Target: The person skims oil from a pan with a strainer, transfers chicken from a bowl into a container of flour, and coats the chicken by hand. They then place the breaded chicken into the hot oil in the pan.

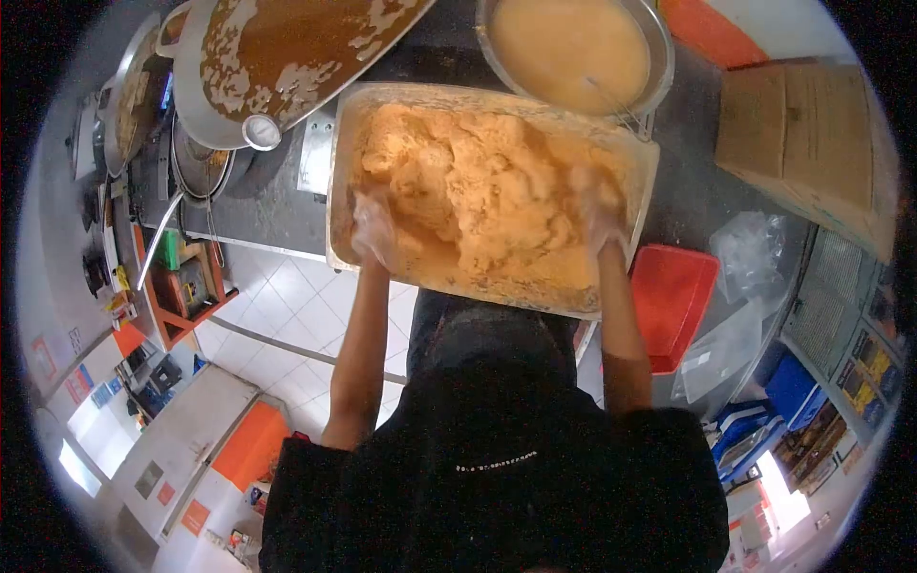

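Observation:
A large rectangular tub (pixel 339 210) holds a heap of orange-tinted, floury material (pixel 478 191), lumpy in the middle. My left hand (pixel 373 227), in a clear plastic glove, is at the tub's left side, against the edge of the heap. At the right side, my right hand (pixel 600 212) is also gloved and touches the heap; motion blurs it. The fingers of both hands are hidden or smeared, so their grip cannot be made out.
Behind the tub stand a big pot (pixel 191 86) of brown liquid and a metal bowl (pixel 663 76) of pale liquid with a whisk. Right are a red tray (pixel 673 306), plastic bags (pixel 750 253) and a cardboard box (pixel 802 134). A strainer (pixel 201 172) lies left.

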Demonstrator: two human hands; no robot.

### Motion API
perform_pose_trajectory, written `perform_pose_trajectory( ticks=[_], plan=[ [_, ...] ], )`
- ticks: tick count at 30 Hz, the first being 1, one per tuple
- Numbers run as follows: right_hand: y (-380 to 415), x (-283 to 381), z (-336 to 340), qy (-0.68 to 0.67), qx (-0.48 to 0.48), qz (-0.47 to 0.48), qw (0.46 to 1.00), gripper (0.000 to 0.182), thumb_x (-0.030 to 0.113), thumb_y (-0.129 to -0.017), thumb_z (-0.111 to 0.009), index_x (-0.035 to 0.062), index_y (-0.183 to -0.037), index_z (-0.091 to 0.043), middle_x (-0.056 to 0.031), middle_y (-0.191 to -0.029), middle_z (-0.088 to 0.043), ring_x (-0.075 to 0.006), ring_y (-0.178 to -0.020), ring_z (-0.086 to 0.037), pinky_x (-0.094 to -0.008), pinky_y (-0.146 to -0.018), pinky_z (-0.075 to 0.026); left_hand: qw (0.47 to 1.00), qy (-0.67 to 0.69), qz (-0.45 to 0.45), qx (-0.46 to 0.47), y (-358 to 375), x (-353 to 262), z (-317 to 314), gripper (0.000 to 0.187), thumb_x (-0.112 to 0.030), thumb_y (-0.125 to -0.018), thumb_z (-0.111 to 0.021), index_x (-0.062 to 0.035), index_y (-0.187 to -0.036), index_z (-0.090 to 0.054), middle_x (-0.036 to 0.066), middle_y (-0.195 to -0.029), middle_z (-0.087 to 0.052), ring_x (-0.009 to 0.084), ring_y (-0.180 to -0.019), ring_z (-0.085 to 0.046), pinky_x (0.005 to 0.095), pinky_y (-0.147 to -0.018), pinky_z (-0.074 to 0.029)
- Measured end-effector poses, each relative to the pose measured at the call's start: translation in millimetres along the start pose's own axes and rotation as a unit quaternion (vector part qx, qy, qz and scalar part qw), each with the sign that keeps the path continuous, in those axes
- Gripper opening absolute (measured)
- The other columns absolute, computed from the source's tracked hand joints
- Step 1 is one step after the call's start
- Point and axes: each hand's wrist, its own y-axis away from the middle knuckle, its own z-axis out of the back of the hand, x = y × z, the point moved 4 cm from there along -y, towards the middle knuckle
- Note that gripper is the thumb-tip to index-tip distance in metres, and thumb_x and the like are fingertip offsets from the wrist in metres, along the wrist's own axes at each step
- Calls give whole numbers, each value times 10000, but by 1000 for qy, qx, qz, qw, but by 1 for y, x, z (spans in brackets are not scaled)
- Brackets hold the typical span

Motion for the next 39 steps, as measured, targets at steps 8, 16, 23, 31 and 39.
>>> perform_pose_trajectory(
  ticks=[8, 16, 23, 31, 39],
  plan=[
    [-126, 25, -59, -127, 27, -184, 974, 896, 403, -656, -730, 76, -1356, -276, -164, -1264, -444, -242, -1154, -438, -350, -898, -411, 956, -273, -9, 108, -120, 34, -83, 547, -330, -896, -379, -60, -1340, -207, 179, -1299, -359, 243, -943, -546, 336, -740, -511],
    [-31, 102, -109, 548, 183, 232, 782, 849, 532, -696, -633, 46, -1323, -331, -144, -1340, -361, -247, -1176, -404, -376, -934, -388, 538, 783, 262, 170, 2, -33, -4, 649, -428, -902, -381, -111, -1396, -102, 199, -1329, -306, 240, -882, -566, 354, -702, -532],
    [-93, 107, -116, 301, 231, -67, 923, 777, 565, -731, -578, 73, -1295, -370, -160, -1316, -387, -267, -1104, -457, -393, -912, -391, 858, 461, 106, 199, 41, -1, -8, 677, -478, -880, -413, -86, -1376, -170, 169, -1196, -438, 258, -962, -536, 374, -765, -508],
    [-73, 62, -98, 276, 231, -91, 929, 679, 528, -760, -568, 102, -1267, -419, -180, -1165, -523, -256, -1020, -519, -356, -868, -420, 986, 61, 27, 151, -8, -14, -25, 710, -528, -861, -400, -43, -1346, -213, 184, -1201, -433, 269, -965, -522, 396, -773, -488],
    [-30, 45, -35, 127, 153, -86, 976, 670, 466, -741, -625, 47, -1232, -447, -151, -1130, -547, -243, -990, -534, -356, -835, -443, 828, 454, 204, 257, 29, -97, -38, 757, -577, -843, -386, -1, -1316, -256, 198, -1206, -427, 279, -968, -507, 419, -780, -469]
  ],
)
